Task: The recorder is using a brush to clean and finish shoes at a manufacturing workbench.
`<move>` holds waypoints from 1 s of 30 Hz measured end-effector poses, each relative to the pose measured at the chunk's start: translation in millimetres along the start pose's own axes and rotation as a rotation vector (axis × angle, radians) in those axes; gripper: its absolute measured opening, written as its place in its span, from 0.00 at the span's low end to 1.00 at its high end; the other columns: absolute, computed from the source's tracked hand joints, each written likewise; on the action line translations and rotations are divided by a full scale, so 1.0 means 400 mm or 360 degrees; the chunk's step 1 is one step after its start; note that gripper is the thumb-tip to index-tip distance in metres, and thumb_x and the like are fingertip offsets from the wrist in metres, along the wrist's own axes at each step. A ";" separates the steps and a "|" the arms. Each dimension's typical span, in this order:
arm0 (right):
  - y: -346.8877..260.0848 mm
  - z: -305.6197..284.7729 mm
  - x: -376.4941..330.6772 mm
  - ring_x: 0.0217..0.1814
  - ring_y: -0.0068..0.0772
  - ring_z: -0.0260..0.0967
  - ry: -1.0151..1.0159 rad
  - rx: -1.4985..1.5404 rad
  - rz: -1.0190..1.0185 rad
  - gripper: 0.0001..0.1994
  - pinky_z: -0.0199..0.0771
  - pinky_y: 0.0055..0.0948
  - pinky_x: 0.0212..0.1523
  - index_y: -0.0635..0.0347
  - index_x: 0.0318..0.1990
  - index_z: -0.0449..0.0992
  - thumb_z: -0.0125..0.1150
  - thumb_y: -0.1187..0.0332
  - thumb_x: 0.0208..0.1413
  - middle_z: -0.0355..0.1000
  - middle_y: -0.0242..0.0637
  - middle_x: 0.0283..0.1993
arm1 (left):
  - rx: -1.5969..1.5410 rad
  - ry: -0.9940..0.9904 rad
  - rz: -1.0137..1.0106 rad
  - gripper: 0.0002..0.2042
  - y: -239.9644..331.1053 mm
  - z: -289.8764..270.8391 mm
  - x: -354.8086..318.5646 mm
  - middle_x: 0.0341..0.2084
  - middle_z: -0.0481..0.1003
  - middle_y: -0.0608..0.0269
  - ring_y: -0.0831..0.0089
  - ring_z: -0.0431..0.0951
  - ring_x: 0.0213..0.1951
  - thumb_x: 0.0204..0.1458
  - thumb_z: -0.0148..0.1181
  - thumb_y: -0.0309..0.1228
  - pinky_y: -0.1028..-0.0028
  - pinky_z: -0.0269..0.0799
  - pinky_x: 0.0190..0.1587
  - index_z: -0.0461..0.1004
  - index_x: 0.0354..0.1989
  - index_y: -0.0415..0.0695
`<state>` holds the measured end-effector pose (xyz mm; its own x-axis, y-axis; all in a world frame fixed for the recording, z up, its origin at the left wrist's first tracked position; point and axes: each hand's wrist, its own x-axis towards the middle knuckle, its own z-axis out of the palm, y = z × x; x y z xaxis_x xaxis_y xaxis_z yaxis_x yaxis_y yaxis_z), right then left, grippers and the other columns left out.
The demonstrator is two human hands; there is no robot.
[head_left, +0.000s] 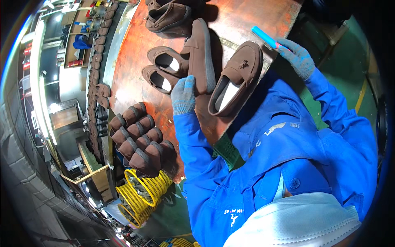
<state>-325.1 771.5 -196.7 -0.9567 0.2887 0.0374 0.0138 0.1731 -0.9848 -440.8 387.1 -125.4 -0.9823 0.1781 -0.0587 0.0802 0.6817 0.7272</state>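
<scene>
A big reddish-brown work table (135,66) fills the middle, and many brown shoes sit on it. Near its close edge a bunch of brown shoes (140,138) is packed tight in rows, toes up. Two yellow wire baskets (142,191) stand on the floor below them. At the far end sits a pair of brown ankle boots (168,16). A brown slip-on shoe (236,78) with a white inside lies just beside the blue sleeve, with nobody touching it. The left hand (183,95), in a grey and blue glove, is closed on the edge of a brown shoe (201,55) turned on its side so its grey sole shows. Two more brown slip-ons (164,68) lie just beside it. The right hand (297,57) is closed around a small brush with a blue handle (265,38), held up in the air, apart from the shoes. It looks like the shoe-brushing step. The brush would need to come down onto the held shoe while the left hand keeps it steady.
</scene>
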 end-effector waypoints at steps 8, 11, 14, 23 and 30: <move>-0.192 -0.035 -0.089 0.46 0.23 0.72 -0.0809 -0.0059 0.0187 0.15 0.73 0.28 0.49 0.65 0.49 0.78 0.63 0.68 0.55 0.78 0.36 0.42 | 0.0839 0.0059 0.1142 0.20 -0.116 -0.001 0.036 0.41 0.76 0.43 0.48 0.78 0.40 0.49 0.55 0.20 0.60 0.75 0.44 0.73 0.53 0.39; -0.194 0.041 -0.104 0.37 0.40 0.78 -0.1162 -0.0331 -0.0367 0.14 0.76 0.35 0.40 0.55 0.47 0.79 0.61 0.61 0.56 0.78 0.43 0.35 | 0.0094 -0.0073 0.0562 0.18 -0.216 0.010 0.043 0.41 0.76 0.44 0.49 0.78 0.40 0.51 0.55 0.21 0.61 0.75 0.44 0.72 0.53 0.39; -0.174 0.119 -0.104 0.34 0.50 0.75 -0.1393 -0.0659 -0.0576 0.16 0.74 0.42 0.36 0.50 0.47 0.78 0.58 0.54 0.57 0.76 0.45 0.32 | 0.0092 0.0003 0.0540 0.13 -0.150 0.021 0.040 0.38 0.77 0.45 0.51 0.79 0.37 0.56 0.55 0.24 0.61 0.74 0.41 0.75 0.49 0.37; -0.089 0.019 0.029 0.37 0.44 0.78 -0.0689 -0.0814 -0.0518 0.21 0.77 0.36 0.39 0.52 0.53 0.78 0.58 0.50 0.59 0.78 0.45 0.34 | -0.0513 0.0110 -0.0145 0.12 -0.091 -0.036 -0.032 0.27 0.76 0.67 0.79 0.71 0.30 0.61 0.57 0.35 0.75 0.68 0.33 0.78 0.37 0.37; -0.048 -0.046 0.131 0.45 0.27 0.76 -0.0019 -0.0473 -0.0378 0.19 0.75 0.28 0.49 0.57 0.56 0.75 0.60 0.58 0.61 0.80 0.39 0.42 | -0.0506 0.0209 -0.0022 0.11 -0.047 0.055 -0.150 0.27 0.75 0.68 0.80 0.71 0.30 0.61 0.57 0.34 0.75 0.68 0.34 0.77 0.36 0.38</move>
<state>-370.0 800.6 -172.9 -0.9467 0.1969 0.2548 -0.1267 0.4997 -0.8569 -379.5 379.4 -150.5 -0.9980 0.0634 0.0033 0.0300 0.4247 0.9048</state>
